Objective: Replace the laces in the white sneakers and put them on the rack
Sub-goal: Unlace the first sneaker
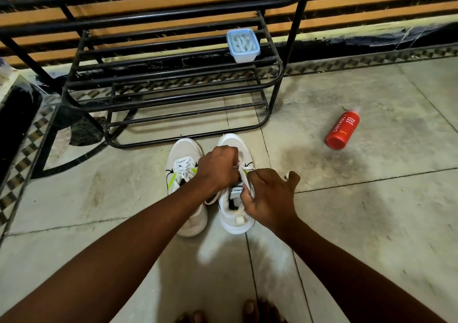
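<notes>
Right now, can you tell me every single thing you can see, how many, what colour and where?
sneakers: two, white with green accents, side by side on the floor before the rack
lace: one, white, on the right-side sneaker, pinched by both hands
rack: one, black metal, against the wall
container: one, pale blue with a lid, on a rack shelf
bottle: one, red, lying on the floor at right
floor: pale tiles
left hand: grip on the lace
right hand: grip on the lace
toes: bottom edge

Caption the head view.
Both hands work the lace on the right sneaker before the rack.
</notes>
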